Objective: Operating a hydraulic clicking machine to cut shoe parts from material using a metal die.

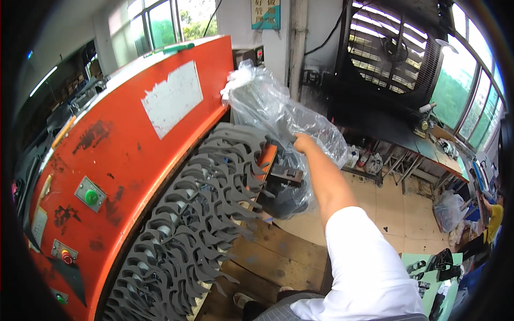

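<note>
Right hand (304, 143) closed on the clear plastic bag (278, 115), fingers clamped into the film about halfway up; arm stretched out from the white sleeve (364, 267). Left hand not in view. Bag hangs past the far end of the orange machine (134, 134), just beyond the dark grey cut pieces (198, 214) spread over its bed. Long axis runs near vertical, tilted slightly: knotted top (238, 75) points up and left, heavy end with dark contents (284, 198) hangs down over the wooden platform (278, 257).

Crumpled clear plastic bag (267, 107), held aloft
</note>
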`<state>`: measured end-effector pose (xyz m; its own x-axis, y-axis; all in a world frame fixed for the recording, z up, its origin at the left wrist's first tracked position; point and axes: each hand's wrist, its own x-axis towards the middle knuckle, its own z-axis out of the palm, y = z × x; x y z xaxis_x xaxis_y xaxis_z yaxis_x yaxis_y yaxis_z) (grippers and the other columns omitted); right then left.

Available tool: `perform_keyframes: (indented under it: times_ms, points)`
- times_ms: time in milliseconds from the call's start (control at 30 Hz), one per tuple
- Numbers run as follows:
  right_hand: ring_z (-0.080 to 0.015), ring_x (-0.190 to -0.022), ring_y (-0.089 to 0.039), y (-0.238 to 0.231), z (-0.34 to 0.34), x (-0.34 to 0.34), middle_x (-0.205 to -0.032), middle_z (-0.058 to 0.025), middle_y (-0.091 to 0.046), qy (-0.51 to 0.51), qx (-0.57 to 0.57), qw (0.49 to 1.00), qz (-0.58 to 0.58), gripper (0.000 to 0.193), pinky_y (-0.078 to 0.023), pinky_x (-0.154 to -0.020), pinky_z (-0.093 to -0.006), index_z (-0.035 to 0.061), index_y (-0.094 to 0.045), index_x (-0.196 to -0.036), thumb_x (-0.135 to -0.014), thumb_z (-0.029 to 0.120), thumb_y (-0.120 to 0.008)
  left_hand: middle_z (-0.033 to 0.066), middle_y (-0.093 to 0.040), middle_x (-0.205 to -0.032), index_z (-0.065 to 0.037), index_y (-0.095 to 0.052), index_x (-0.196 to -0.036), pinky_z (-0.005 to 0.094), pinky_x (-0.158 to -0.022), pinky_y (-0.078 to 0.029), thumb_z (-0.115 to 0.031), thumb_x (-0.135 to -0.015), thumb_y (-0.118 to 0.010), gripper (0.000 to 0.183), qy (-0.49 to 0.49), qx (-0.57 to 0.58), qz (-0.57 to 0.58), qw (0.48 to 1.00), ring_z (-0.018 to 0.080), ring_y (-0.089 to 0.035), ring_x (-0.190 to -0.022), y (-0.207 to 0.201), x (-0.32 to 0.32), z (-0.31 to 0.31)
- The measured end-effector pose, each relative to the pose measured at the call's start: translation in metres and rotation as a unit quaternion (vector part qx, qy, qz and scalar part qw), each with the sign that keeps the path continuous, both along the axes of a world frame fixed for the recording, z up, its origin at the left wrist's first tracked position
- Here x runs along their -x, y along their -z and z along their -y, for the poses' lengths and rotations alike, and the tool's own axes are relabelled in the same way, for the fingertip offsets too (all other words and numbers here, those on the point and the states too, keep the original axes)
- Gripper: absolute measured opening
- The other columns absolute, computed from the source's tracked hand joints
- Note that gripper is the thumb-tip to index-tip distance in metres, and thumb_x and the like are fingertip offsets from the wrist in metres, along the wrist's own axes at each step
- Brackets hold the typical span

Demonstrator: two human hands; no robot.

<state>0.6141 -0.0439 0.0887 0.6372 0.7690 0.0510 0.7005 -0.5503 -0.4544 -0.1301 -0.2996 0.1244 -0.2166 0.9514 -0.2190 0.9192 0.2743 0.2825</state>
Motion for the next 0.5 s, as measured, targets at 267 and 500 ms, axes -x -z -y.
perform_keyframes:
  times_ms: [267, 500]
  points:
    - [-0.0262, -0.088, -0.065, -0.145, 0.024, 0.083, -0.102, -0.0139, -0.067, -0.163, 0.271, 0.949, -0.022, 0.050, -0.053, -0.073, -0.0412, 0.0112, -0.056, -0.127, -0.079, 0.016, -0.069, 0.0252, -0.065, -0.084, 0.003, -0.065, -0.083, 0.0485, -0.071, -0.046, -0.038, -0.088, -0.057, 0.043, -0.021, 0.006, -0.019, 1.000, 0.0448, -0.061, -0.082, 0.000, 0.006, -0.001]
    - [-0.0418, -0.111, -0.053, -0.184, -0.059, 0.086, -0.120, -0.0253, -0.050, -0.077, -0.340, 0.927, 0.137, 0.051, -0.044, -0.096, -0.0431, 0.0075, -0.049, -0.132, -0.085, 0.019, -0.065, 0.0249, -0.065, -0.082, 0.002, -0.066, -0.081, 0.0485, -0.069, -0.046, -0.039, -0.087, -0.059, 0.043, -0.035, 0.019, -0.003, 0.999, 0.0451, -0.061, -0.080, -0.005, 0.015, -0.002]
